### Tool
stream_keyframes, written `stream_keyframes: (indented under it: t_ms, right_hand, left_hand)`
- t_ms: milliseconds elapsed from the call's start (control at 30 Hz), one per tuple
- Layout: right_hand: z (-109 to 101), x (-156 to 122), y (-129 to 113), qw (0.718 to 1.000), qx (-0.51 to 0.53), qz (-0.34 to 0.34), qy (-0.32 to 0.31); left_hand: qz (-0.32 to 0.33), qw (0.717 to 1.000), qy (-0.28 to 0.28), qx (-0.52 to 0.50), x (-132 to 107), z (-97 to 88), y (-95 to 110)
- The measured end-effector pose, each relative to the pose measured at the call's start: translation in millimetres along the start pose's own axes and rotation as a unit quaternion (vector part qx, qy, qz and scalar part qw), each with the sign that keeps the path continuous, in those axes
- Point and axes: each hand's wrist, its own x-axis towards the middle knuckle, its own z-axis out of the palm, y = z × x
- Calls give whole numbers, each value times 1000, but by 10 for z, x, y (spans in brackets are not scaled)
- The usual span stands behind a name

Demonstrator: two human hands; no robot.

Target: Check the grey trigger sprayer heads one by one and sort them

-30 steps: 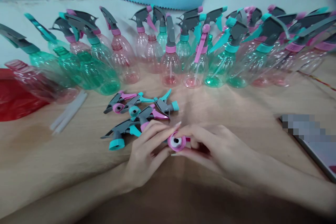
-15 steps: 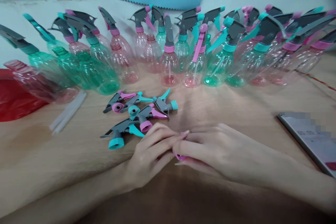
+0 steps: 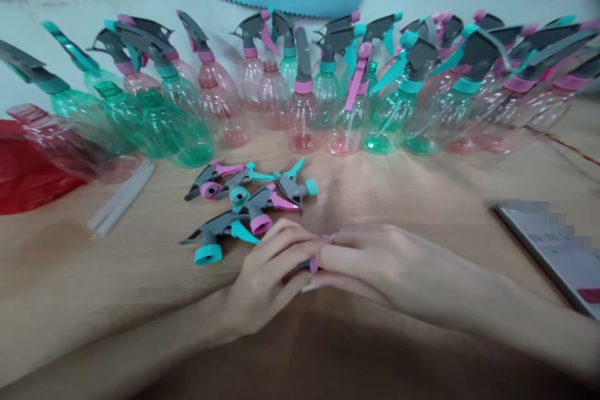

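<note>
My left hand [image 3: 267,278] and my right hand [image 3: 379,262] meet low over the table, fingers closed on a grey and pink trigger spray head [image 3: 314,264]. Only slivers of it show between the fingers; the rest is hidden. Just beyond my left hand, several loose spray heads lie in a cluster, among them one with a turquoise collar [image 3: 208,254] and one with a pink collar [image 3: 260,224].
Several pink and green spray bottles [image 3: 302,128] line the back, most with spray heads on. Open green bottles [image 3: 175,134], white tubes [image 3: 122,197] and a red bag [image 3: 42,178] are at left. A phone [image 3: 546,250] lies at right.
My right fingers have shifted slightly left around the spray head's pink part, closer to my left hand. The loose spray heads and bottles stay put.
</note>
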Motion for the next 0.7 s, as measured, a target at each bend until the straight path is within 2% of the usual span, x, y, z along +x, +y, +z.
stream_keyframes:
  t_ms: [100,233,400,500,600,700]
  right_hand:
    - [-51,-21,7,991,101,83,2]
    - [-83,-50,24,976,152,156,-9]
    - [-161,-67,35,979,138,146,-25]
    - [-240,-93,63,984,124,130,3]
    - [-277,-97,94,973,197,122,20]
    - [-228,-63,109,956,262,129,5]
  left_hand:
    - [-10,1000,13,-1,7,0,2]
    - [-14,999,29,5,16,7,4]
    - [-23,999,30,10,18,8,5]
    - [-35,999,30,7,20,8,-2]
    - [-36,999,36,2,19,11,-7]
    - [-34,999,37,8,19,13,1]
